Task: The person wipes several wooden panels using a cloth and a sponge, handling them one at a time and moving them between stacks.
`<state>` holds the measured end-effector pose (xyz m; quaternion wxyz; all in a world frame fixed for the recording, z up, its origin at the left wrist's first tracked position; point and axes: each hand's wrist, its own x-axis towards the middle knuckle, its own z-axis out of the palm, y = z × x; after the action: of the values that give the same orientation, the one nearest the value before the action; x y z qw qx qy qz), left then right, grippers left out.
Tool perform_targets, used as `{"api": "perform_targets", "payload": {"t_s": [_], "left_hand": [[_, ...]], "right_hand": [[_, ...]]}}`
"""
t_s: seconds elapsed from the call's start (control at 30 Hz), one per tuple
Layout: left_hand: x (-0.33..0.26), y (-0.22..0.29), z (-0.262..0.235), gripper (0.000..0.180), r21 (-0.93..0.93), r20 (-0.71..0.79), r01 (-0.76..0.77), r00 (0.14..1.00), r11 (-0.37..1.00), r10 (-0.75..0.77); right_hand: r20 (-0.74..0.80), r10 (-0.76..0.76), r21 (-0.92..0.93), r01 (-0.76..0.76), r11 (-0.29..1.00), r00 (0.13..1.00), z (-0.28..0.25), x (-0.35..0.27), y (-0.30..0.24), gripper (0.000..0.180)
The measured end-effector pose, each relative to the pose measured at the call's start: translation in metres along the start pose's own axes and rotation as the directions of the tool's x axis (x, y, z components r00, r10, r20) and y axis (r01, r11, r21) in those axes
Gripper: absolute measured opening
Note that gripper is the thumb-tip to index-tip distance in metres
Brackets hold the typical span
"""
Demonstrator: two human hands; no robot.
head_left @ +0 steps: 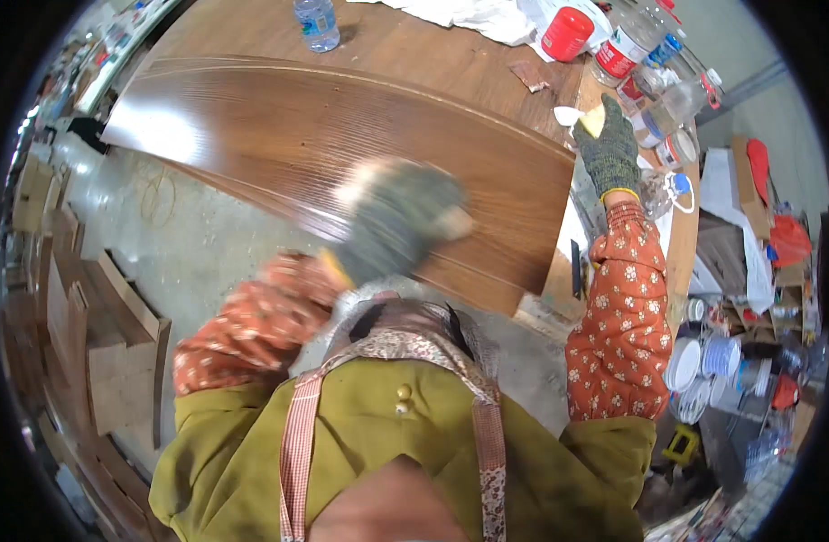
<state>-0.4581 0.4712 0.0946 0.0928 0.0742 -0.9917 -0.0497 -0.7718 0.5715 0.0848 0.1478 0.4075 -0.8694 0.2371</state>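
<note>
A long brown wood-grain panel lies across the wooden table, shiny at its left end. My left hand, in a dark green knitted glove, is over the middle of the panel and smeared by motion. A pale blur shows at its far left side; whether the hand holds it I cannot tell. Out at the table's right side, my right hand, gloved alike, is closed on a pale yellow sponge-like piece. A small white object is right beside that piece.
A small water bottle stands beyond the panel. Several bottles and jars, one a red-labelled plastic bottle, crowd the right edge near a red-lidded tub. Brown boards stand on the floor at left; buckets are at right.
</note>
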Motion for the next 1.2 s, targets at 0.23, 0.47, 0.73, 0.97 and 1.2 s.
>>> {"api": "perform_targets", "payload": {"t_s": [0.23,0.47,0.73,0.97,1.2], "left_hand": [[-0.083,-0.110,-0.024,0.019,0.196,-0.391,0.582,0.785,0.789,-0.481],[0.007,0.126,0.050,0.023,0.069,-0.462,-0.028,0.885,0.997,0.057],[-0.099,-0.091,-0.010,0.022,0.213,-0.482,0.509,0.797,0.834,-0.363],[-0.067,-0.062,-0.013,0.037,0.218,-0.420,0.765,0.634,0.606,-0.649],[-0.078,-0.069,-0.004,0.029,0.219,-0.446,0.714,0.679,0.665,-0.583]], "right_hand": [[0.040,-0.102,-0.051,0.104,0.993,0.994,0.018,-0.007,-0.020,0.082],[0.571,-0.440,0.181,0.416,0.891,0.693,0.002,-0.007,-0.070,0.048],[0.323,-0.385,0.119,0.366,0.923,0.864,-0.035,-0.075,-0.046,0.067],[0.383,-0.305,0.301,0.195,0.933,0.872,-0.047,-0.112,-0.028,0.072],[0.492,-0.337,0.478,0.075,0.875,0.803,-0.056,-0.114,-0.036,0.048]]}}
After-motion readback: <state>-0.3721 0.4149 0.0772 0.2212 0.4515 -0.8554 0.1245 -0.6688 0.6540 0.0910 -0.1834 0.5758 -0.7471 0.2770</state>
